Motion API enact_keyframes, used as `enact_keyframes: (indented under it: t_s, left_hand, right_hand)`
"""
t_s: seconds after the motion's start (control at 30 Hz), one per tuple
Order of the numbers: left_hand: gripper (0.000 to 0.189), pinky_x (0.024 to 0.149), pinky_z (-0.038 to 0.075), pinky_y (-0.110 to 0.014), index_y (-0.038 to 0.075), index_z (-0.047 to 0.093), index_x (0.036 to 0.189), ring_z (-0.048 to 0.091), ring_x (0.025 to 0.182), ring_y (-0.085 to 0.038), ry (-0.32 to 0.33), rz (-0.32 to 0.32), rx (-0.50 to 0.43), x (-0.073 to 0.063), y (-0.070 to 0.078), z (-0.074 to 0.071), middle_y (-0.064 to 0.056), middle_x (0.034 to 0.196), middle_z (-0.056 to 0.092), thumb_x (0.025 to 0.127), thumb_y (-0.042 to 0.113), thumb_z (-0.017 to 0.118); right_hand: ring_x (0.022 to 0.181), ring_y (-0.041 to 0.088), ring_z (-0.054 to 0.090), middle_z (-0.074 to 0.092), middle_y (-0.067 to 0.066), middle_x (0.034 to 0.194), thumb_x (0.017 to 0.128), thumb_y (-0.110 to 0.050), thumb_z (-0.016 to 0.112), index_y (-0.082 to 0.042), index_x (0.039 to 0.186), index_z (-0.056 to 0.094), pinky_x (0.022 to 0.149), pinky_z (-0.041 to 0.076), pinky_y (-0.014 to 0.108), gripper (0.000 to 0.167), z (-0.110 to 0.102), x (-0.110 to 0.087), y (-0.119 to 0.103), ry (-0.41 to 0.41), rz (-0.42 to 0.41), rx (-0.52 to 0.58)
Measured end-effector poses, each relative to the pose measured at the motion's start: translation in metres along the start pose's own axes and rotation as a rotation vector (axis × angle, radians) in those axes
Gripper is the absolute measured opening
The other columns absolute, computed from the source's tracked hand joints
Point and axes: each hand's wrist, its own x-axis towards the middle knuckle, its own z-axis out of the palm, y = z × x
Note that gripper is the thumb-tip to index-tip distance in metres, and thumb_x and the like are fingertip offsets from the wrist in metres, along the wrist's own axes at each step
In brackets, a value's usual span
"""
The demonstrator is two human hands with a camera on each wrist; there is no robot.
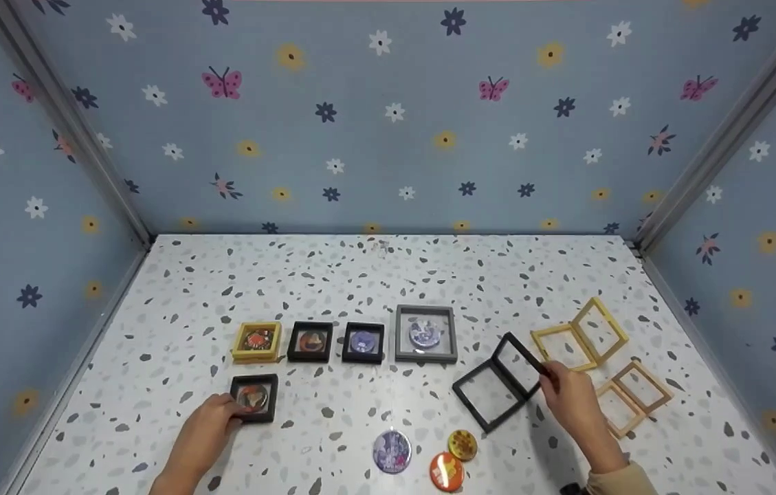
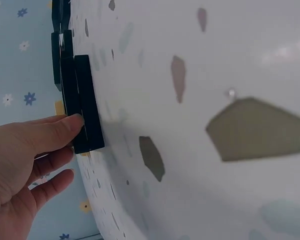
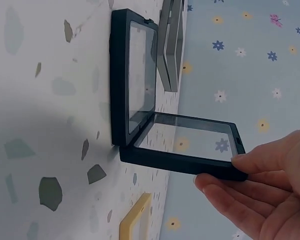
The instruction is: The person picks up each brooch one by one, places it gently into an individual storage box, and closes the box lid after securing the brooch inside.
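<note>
My left hand (image 1: 203, 430) holds the left side of a closed black display frame (image 1: 271, 397) with a round badge inside. In the left wrist view, the thumb presses the edge of this frame (image 2: 85, 100). My right hand (image 1: 574, 399) pinches the raised half of a larger black display frame (image 1: 470, 408), hinged open with clear film in both halves. The right wrist view shows the thumb and fingers on that frame's (image 3: 182, 166) outer end, its other half flat on the table. Near the front lie a purple badge (image 1: 392, 452), an orange badge (image 1: 446, 471) and a yellow badge (image 1: 462, 445).
Behind stand a closed yellow frame (image 1: 257, 356), two black frames (image 1: 310, 357) and a grey frame (image 1: 426, 357), each holding a badge. An open yellow frame (image 1: 611, 319) and an open wood-coloured frame (image 1: 653, 380) lie right. Patterned walls (image 1: 388, 75) surround the speckled table (image 1: 333, 275).
</note>
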Motion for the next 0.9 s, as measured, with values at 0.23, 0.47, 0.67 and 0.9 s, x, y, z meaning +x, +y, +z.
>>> enact_keyframes:
  t_s: [0.23,0.47,0.67,0.9]
  left_hand:
    - [0.013,0.070,0.047,-0.040,0.003,0.067,0.077,0.056,0.076,-0.023,-0.037,-0.010,-0.011,0.000,-0.008,-0.004,-0.003,0.076,0.056,0.067,-0.005,0.069]
    - [0.014,0.068,0.047,-0.039,0.003,0.067,0.077,0.056,0.074,-0.022,-0.018,-0.007,-0.030,-0.004,-0.014,-0.004,-0.003,0.076,0.056,0.066,-0.005,0.070]
    - [0.013,0.068,0.047,-0.039,0.004,0.066,0.077,0.056,0.074,-0.021,-0.010,0.001,-0.022,-0.005,-0.015,-0.004,-0.003,0.076,0.055,0.067,-0.005,0.069]
    - [0.015,0.067,0.047,-0.038,0.002,0.066,0.077,0.056,0.075,-0.023,0.024,0.006,-0.013,-0.006,-0.011,-0.006,-0.005,0.078,0.056,0.065,-0.006,0.070]
  right_hand:
    - [0.061,0.016,0.057,0.061,0.009,0.071,0.079,0.005,0.058,0.004,0.091,0.062,0.053,0.047,0.030,0.013,0.001,-0.003,-0.007,-0.043,0.036,0.009]
    - [0.063,0.013,0.056,0.062,0.007,0.074,0.080,0.002,0.058,0.002,0.093,0.063,0.054,0.047,0.029,0.014,0.001,-0.007,-0.013,-0.085,0.086,0.022]
    - [0.063,0.012,0.056,0.062,0.007,0.075,0.080,0.002,0.059,0.002,0.093,0.063,0.055,0.047,0.029,0.014,0.001,-0.008,-0.018,-0.098,0.097,0.032]
    - [0.063,0.013,0.057,0.063,0.008,0.075,0.078,0.004,0.060,0.002,0.092,0.063,0.055,0.048,0.028,0.014,0.003,-0.010,-0.018,-0.080,0.074,0.050]
